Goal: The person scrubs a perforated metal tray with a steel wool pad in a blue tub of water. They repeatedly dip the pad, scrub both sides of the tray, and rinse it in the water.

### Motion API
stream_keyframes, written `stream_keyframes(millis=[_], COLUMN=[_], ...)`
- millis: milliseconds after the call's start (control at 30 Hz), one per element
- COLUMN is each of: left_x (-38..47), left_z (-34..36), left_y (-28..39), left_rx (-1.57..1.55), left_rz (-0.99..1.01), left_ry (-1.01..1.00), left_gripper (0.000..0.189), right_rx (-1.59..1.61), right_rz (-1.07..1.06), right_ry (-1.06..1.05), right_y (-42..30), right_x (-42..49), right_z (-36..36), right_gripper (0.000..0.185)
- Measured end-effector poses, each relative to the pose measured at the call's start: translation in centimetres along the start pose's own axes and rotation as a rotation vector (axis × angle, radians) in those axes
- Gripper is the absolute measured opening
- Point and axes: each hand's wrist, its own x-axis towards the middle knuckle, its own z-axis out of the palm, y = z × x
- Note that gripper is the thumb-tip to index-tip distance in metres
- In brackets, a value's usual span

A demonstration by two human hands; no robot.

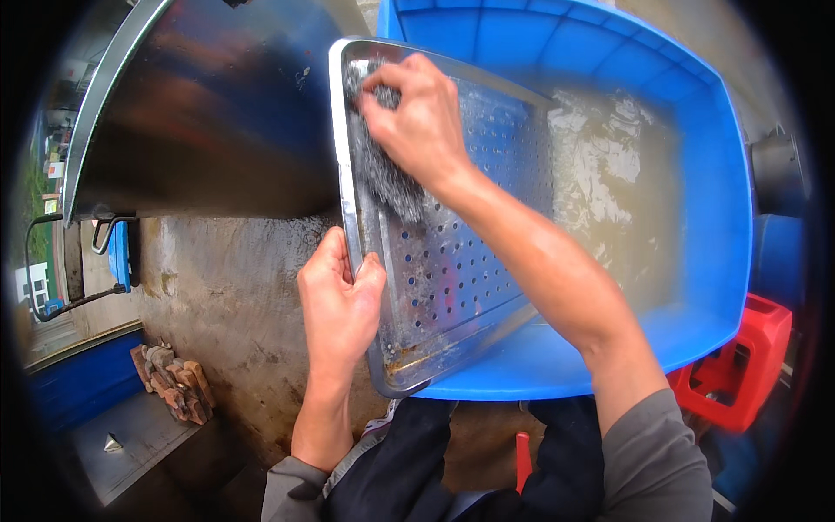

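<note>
My left hand [342, 287] grips the near-left rim of a perforated metal tray [456, 261], thumb over the edge. The tray is tilted, with its far side down in the water of a large blue plastic tub [580, 385]. My right hand [417, 117] pinches a metal scouring pad [385, 94] against the tray's upper left corner. Dark grey, blurred strands or streaks lie below that hand along the tray's inner edge; whether they belong to the pad I cannot tell. Cloudy water [607, 196] stands in the tub.
A large dark metal vessel or panel [215, 117] is at the upper left. Broken bricks [173, 385] are piled at the lower left, by a metal sheet [130, 444]. A red plastic stool [743, 365] stands right of the tub. The concrete floor [228, 300] looks wet.
</note>
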Motion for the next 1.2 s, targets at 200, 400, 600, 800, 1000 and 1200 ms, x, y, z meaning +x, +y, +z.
stream_keyframes(millis=[200, 400, 600, 800, 1000, 1200], left_x=[-0.2, -0.5, 0.3, 0.3, 0.5, 0.4], left_z=[-0.8, -1.3, -2.6, -1.3, 0.0, 0.3], left_y=[0.3, -1.2, -2.7, -1.2, -0.6, -0.6], left_rx=[-0.069, -0.186, -0.413, -0.215, -0.211, -0.227], left_rz=[0.029, 0.084, 0.091, 0.138, 0.121, 0.022], left_ry=[0.009, -0.073, -0.115, 0.022, 0.063, 0.061], left_gripper=[0.011, 0.011, 0.024, 0.033, 0.030, 0.033], right_rx=[0.170, 0.168, 0.118, 0.209, 0.178, 0.172], right_rz=[-0.132, -0.024, -0.287, -0.374, -0.304, -0.116], right_ry=[-0.212, -0.244, -0.255, -0.370, -0.313, -0.270], right_y=[-2.9, -2.9, -2.3, -2.8, -2.8, -1.6], right_x=[-5.8, -5.1, -7.7, -11.9, -11.5, -6.4], right_z=[-1.6, -1.6, -2.9, -4.3, -4.6, -2.7], right_gripper=[0.013, 0.013, 0.027, 0.015, 0.013, 0.012])
